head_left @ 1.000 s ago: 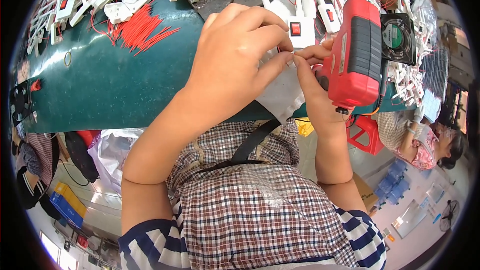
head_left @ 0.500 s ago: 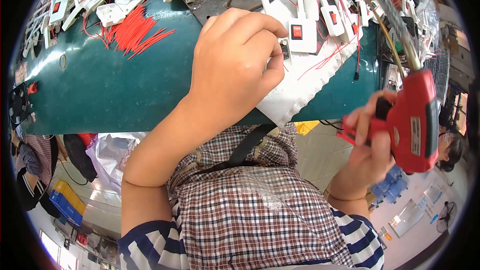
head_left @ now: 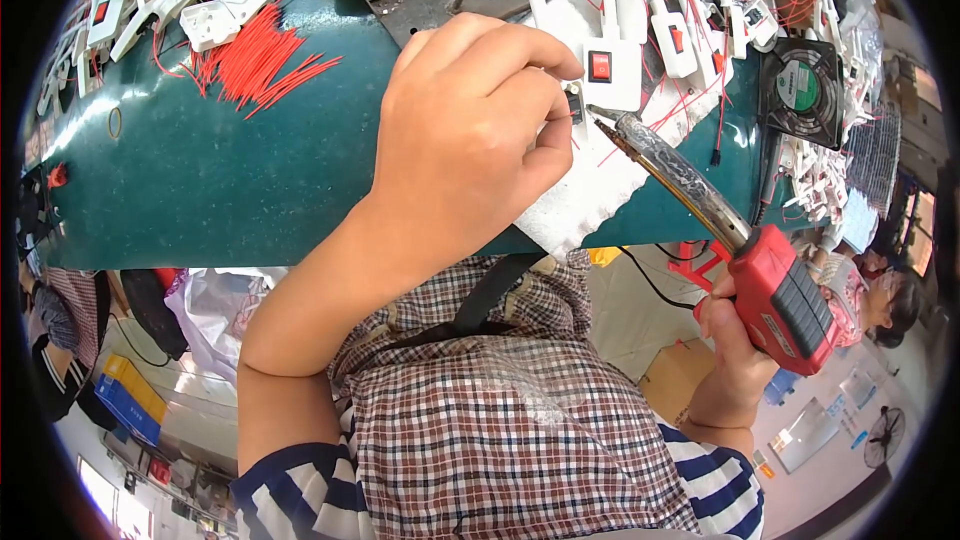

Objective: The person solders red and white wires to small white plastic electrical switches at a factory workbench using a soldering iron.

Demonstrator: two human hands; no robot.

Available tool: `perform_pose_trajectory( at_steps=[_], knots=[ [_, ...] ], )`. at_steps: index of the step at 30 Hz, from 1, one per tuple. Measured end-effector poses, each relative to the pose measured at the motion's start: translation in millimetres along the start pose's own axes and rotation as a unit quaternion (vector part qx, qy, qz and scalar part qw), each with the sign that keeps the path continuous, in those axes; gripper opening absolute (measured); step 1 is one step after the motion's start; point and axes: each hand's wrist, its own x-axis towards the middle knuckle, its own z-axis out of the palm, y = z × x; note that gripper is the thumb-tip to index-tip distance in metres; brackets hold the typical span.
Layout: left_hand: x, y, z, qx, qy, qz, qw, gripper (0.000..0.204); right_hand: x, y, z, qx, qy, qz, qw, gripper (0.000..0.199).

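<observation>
My left hand (head_left: 470, 130) hovers over a white cloth (head_left: 575, 205), thumb and fingers pinched on a small dark part (head_left: 574, 106) with metal on it, mostly hidden by the fingers. Just beyond lies a white plastic housing (head_left: 622, 90) with a red rocker switch (head_left: 599, 66) and a white cable. At the right, my right hand (head_left: 738, 345) is closed round the handle of a red soldering gun (head_left: 785, 305). Its metal barrel slants up and left, and a thin brass feed tube (head_left: 680, 198) runs alongside. The tip is close to the small dark part; contact is unclear.
Cut red wires (head_left: 250, 55) lie in a bundle on the green table (head_left: 240, 175). White housings with switches (head_left: 675, 45) and cables crowd the far side. A black fan (head_left: 803, 90) stands at right. Another person (head_left: 890, 305) is beyond it.
The soldering gun has swung left and down, bringing its tip from the far right to the fingers of my left hand. My left hand has hardly moved.
</observation>
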Motion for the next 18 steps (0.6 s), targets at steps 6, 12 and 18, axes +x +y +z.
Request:
perform_pose_trajectory(
  at_steps=[6, 12, 18],
  knots=[
    [0.8, 0.2, -1.0, -0.007, 0.001, -0.004, 1.0, 0.018, 2.1, -8.3, 1.8, -0.025, -0.005, 0.025, 0.999, 0.034],
    [1.3, -1.1, -0.3, -0.008, 0.001, -0.002, 1.0, 0.017, 5.3, -2.0, -2.6, -0.045, -0.031, -0.002, 0.998, 0.032],
    [0.8, -1.5, -0.4, -0.004, -0.004, 0.0, 1.0, 0.017, 7.5, 5.1, -6.9, -0.066, -0.063, -0.042, 0.995, 0.032]
  ],
)
